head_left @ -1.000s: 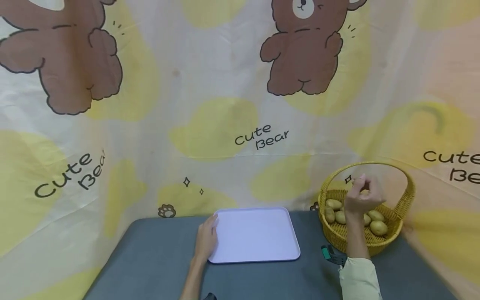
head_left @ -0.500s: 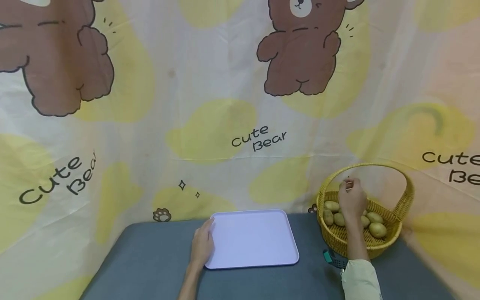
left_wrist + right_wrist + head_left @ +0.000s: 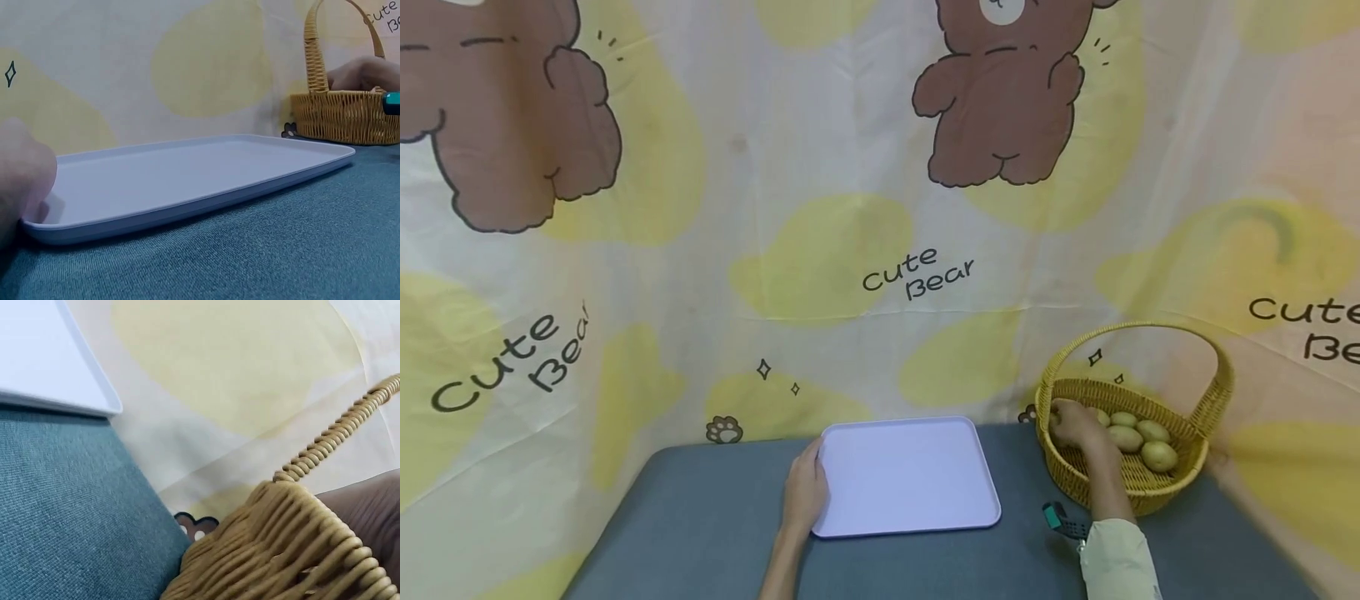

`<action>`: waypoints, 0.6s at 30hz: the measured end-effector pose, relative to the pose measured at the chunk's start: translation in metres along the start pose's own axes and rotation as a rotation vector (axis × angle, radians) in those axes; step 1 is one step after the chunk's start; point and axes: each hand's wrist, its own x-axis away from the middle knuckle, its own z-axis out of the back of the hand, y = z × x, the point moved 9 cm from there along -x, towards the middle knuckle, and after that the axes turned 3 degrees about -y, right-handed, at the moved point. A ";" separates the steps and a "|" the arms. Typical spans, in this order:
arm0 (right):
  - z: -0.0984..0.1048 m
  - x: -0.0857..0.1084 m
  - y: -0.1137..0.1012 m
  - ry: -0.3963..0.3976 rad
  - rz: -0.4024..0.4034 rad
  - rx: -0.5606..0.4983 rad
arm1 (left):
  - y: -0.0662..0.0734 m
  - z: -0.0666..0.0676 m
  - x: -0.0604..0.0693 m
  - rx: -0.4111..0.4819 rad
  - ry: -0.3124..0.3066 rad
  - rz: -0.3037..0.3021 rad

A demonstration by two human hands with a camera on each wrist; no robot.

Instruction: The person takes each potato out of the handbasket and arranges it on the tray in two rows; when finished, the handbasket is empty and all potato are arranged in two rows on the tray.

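A pale lilac tray lies flat, its left rim gripped by my left hand. In the left wrist view that hand curls at the corner of the tray. My right hand is down inside the yellow wicker basket, at its left end, over the potatoes there; its fingertips are hidden. Several potatoes show to the right of it. The right wrist view shows part of this hand behind the basket's woven wall.
A blue-grey cloth covers the table. Behind it hangs a bear-printed curtain. The basket's tall handle arches above the potatoes. A dark band with a green face is beside the right wrist.
My right hand has moved left and down into the basket from above it, uncovering potatoes in the middle. My left hand stays at the tray's left rim.
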 end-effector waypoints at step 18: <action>0.030 0.016 0.001 0.192 0.009 -0.154 | -0.001 -0.002 -0.001 0.012 -0.006 0.012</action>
